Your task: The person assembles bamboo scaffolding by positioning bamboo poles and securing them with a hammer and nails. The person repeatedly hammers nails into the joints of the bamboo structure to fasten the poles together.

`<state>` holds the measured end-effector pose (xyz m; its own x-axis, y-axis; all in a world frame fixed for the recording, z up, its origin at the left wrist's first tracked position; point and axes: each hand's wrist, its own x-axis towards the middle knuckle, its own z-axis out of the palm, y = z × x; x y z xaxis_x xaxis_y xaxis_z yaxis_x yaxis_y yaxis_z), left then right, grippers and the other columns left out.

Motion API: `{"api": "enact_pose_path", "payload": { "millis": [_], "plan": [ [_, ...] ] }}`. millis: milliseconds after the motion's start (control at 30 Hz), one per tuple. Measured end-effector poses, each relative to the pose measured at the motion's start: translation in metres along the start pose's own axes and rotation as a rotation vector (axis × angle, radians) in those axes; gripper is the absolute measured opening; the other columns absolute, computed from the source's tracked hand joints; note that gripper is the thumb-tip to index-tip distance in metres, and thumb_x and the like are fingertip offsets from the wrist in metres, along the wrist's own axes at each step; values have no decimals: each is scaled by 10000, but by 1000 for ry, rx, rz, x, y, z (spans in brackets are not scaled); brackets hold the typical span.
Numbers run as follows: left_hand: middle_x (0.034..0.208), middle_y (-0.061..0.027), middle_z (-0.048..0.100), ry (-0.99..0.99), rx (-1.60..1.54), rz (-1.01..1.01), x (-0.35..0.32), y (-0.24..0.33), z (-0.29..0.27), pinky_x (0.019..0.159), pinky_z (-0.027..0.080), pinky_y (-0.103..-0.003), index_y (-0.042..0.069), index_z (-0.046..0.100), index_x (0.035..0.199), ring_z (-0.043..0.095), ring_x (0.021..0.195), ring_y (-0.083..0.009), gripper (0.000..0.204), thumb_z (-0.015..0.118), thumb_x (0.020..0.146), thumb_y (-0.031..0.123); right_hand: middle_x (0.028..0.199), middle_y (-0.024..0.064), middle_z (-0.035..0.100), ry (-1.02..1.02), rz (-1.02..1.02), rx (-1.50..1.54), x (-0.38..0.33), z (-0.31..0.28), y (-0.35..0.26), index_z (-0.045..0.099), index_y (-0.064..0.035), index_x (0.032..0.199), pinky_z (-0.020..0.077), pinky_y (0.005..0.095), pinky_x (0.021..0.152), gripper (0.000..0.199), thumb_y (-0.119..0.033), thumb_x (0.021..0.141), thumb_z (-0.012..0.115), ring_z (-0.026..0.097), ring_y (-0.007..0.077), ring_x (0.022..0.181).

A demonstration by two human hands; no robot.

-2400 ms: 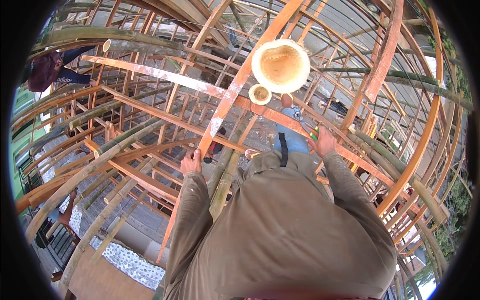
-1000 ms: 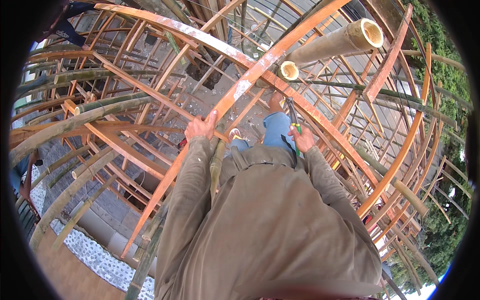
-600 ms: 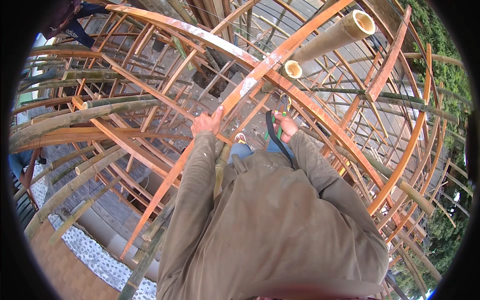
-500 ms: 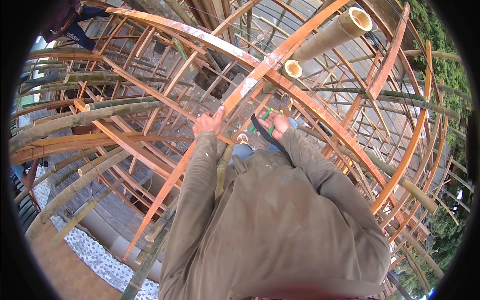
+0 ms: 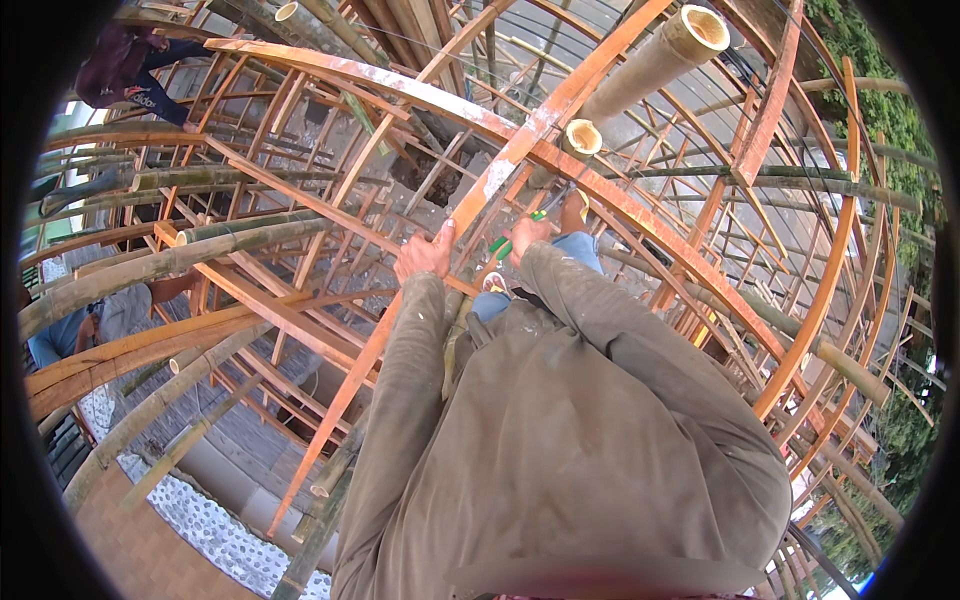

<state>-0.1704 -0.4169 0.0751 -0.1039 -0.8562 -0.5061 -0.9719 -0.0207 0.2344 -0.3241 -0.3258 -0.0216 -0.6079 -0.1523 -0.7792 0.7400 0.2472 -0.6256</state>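
Observation:
I am up in a lattice of bamboo. My left hand (image 5: 424, 256) grips a long orange bamboo strip (image 5: 520, 140) that runs diagonally up to the right. Close beside it, my right hand (image 5: 533, 231) is closed around a green-handled tool (image 5: 501, 247), which points toward the same strip. What the tool's tip touches is hidden. Two thick bamboo poles with open cut ends, a big one (image 5: 698, 28) and a smaller one (image 5: 581, 137), lie just beyond my hands. My olive sleeves fill the lower middle of the view.
Curved orange strips and green bamboo poles (image 5: 150, 268) cross all around, with gaps down to a paved floor (image 5: 130, 540). One person in a dark red top (image 5: 118, 68) is at the upper left; another in a grey shirt (image 5: 95, 318) stands below at the left.
My right hand has left the strip on the right and come in beside my left hand, now holding the green-handled tool. My left hand keeps its hold on the diagonal strip.

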Motion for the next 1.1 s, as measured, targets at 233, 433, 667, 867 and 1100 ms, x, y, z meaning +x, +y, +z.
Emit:
{"api": "enact_pose_path", "payload": {
  "millis": [233,433,667,867,1100],
  "plan": [
    [1044,-296,709,7,-29,-2,-2,1,-2,956,487,-527,0,748,1046,668,1070,-442,840,498,833,773,1225,187,527,21,29,61,5,17,10,425,-36,1357,576,527,818,444,-171,946,525,630,382,985],
    [1046,-300,708,-33,-26,-6,0,2,-6,963,484,-520,-3,746,1041,665,1075,-443,840,498,833,771,1242,183,533,16,-61,18,3,23,9,420,-50,1365,565,533,852,425,-160,965,510,600,389,1057],
    [1008,-310,708,-10,-37,11,0,1,-7,929,510,-510,-35,738,1022,679,1041,-445,842,538,830,761,1346,240,491,-265,143,134,-11,-1,8,348,-21,1446,520,590,1015,485,-62,976,461,565,449,1182],
    [1012,-307,708,-16,-42,11,2,0,-4,927,509,-511,-20,740,1031,678,1036,-450,819,538,836,750,1455,262,440,-775,267,165,12,-68,-28,53,-90,1611,463,590,1088,825,19,900,456,491,470,1324],
    [1031,-303,706,-45,-37,12,3,0,-5,933,501,-516,-10,739,1046,671,1049,-451,822,521,843,755,1569,255,322,-861,300,249,13,-88,-23,-28,-119,1625,412,586,1131,951,41,822,456,439,468,1376]
  ]
}}
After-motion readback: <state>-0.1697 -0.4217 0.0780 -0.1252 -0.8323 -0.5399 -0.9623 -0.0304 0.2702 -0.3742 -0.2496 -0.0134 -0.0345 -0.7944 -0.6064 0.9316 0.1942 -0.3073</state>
